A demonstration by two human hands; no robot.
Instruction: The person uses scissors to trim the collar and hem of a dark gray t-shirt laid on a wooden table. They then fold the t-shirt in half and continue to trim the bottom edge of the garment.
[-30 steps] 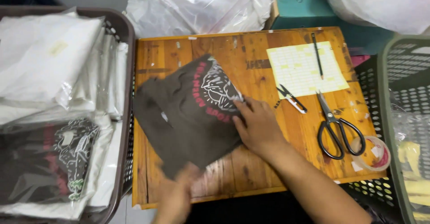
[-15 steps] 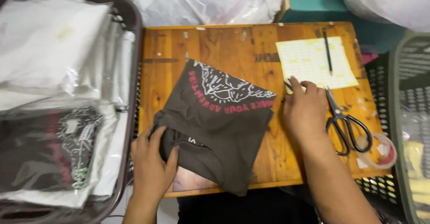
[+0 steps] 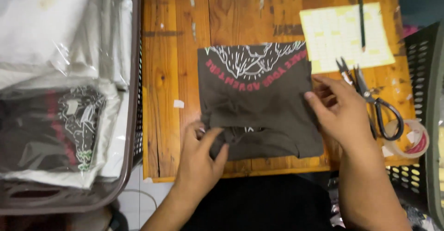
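A folded dark brown T-shirt (image 3: 261, 101) with a white and red print lies square on the small wooden table (image 3: 169, 78). My left hand (image 3: 200, 155) pinches the shirt's near left corner at the folded edge. My right hand (image 3: 340, 113) rests with spread fingers against the shirt's right edge, holding nothing.
Black scissors (image 3: 377, 108) and a small snipper lie right of the shirt, beside a tape roll (image 3: 416, 138). A yellow paper sheet (image 3: 344, 34) with a pen (image 3: 361, 21) sits at the far right. A brown basket (image 3: 132, 97) of bagged shirts stands left; a dark basket (image 3: 423, 74) stands right.
The shirt has been turned from a slant to lie square on the table. My left hand shifted to its near left corner; my right hand came to its right edge.
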